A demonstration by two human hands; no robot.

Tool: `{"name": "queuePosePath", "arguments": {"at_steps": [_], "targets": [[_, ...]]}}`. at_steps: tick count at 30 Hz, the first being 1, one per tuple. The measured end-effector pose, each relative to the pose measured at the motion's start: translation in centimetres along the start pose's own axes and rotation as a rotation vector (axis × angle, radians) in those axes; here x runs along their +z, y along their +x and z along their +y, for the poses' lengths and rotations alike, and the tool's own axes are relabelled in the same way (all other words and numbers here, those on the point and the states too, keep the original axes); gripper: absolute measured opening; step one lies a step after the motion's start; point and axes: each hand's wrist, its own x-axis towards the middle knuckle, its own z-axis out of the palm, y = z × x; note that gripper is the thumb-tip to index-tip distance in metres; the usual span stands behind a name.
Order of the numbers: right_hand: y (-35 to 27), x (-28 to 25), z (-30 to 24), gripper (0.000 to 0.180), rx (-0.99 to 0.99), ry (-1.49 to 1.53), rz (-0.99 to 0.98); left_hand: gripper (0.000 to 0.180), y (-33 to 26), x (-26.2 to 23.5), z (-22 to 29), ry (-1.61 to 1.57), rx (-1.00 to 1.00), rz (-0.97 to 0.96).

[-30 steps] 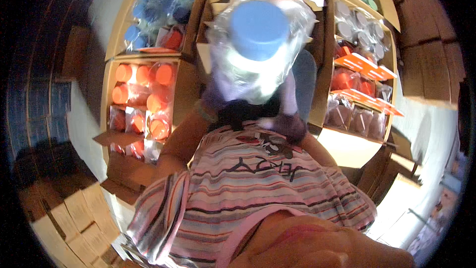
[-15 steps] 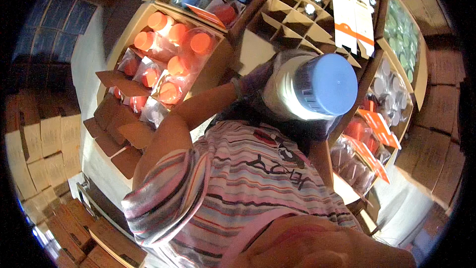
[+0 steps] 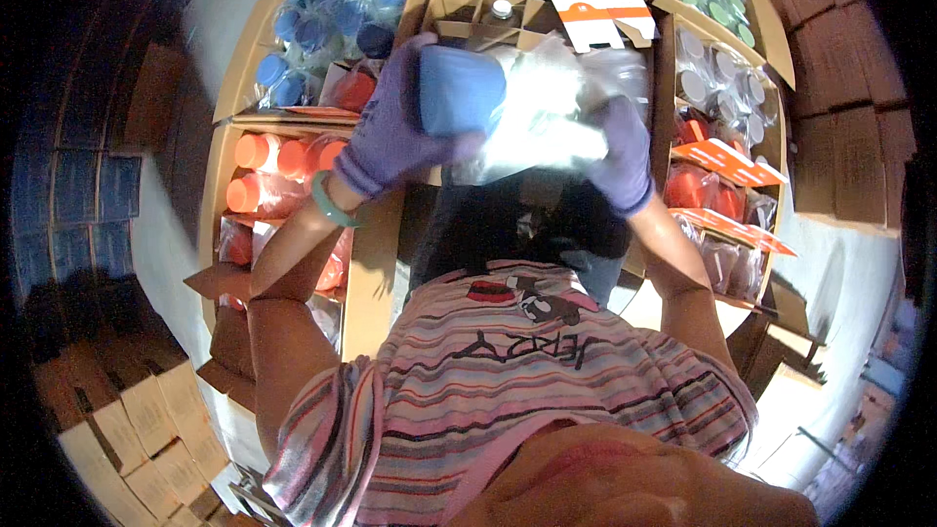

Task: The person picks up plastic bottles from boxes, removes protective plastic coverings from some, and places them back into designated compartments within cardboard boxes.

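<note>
We record the purple-gloved left hand clasping the round blue lid of a film-wrapped cylindrical jar, purple-gloved right hand gripping its other end.

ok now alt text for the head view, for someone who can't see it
A purple-gloved left hand and right hand hold a blue-capped jar sideways, the left around the cap. Glare washes out the jar's body. An open box of orange-capped bottles sits at left.

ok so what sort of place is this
Probably a storeroom or packing area: brown cartons are stacked off to the sides, and open boxes hold groups of orange-lidded containers and white-capped bottles.
</note>
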Motion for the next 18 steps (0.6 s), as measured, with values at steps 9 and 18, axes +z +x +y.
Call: {"name": "queuePosePath", "arguments": {"at_steps": [9,18], "targets": [[-4.2,0.1,2.3,0.03,0.244,0.193,0.067,0.114,-0.2,-0.1,0.7,0.053,0.069,-0.358],[-3.1,0.1,2.8,0.032,0.336,0.278,-0.046,0.1,1.7,-0.2,3.3,0.18,0.361,-0.358]]}}
